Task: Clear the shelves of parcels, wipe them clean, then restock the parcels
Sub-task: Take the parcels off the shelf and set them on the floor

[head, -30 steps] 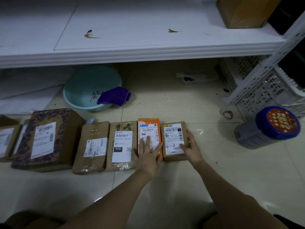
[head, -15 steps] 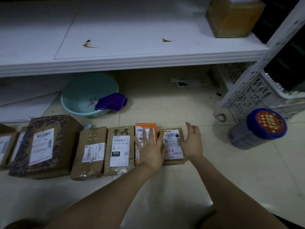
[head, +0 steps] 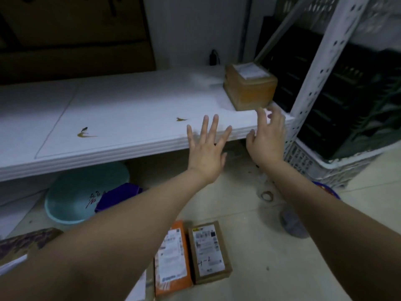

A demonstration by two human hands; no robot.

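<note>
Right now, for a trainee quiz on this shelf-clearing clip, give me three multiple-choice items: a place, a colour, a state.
1. Where is the brown box? A on the white shelf beside the post; B on the floor; C in a hand.
2. What colour is the cloth on the basin? A red; B purple; C white.
3. How is the left hand? A gripping a parcel; B fisted; C open, fingers spread.
Key: A, it sits at the shelf's right end; B, purple against teal; C, it holds nothing.
</note>
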